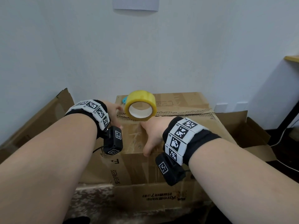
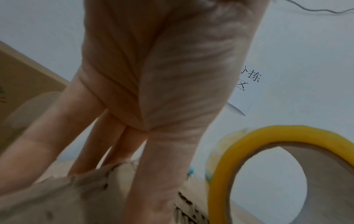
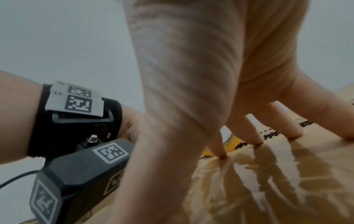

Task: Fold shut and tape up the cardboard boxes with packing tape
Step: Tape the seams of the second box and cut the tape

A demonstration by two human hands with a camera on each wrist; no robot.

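A brown cardboard box (image 1: 137,168) printed "SF EXPRESS" stands before me with its top flaps folded down. Old glossy tape covers the near flap (image 3: 268,174). A yellow roll of packing tape (image 1: 140,105) stands on edge on top, at the ragged seam between the flaps. My left hand (image 1: 115,111) lies just left of the roll, its straight fingers (image 2: 91,144) reaching over the near flap's torn edge (image 2: 99,171). My right hand (image 1: 152,131) presses on the near flap with spread fingertips (image 3: 222,154), thumb toward the front edge. Neither hand holds the roll (image 2: 268,166).
A small turquoise item (image 1: 124,99) lies behind the roll. An open cardboard box (image 1: 40,113) leans at the left and another (image 1: 252,135) sits at the right. A white wall rises close behind. A wooden shelf (image 1: 292,58) and a white cable (image 1: 281,136) are at the far right.
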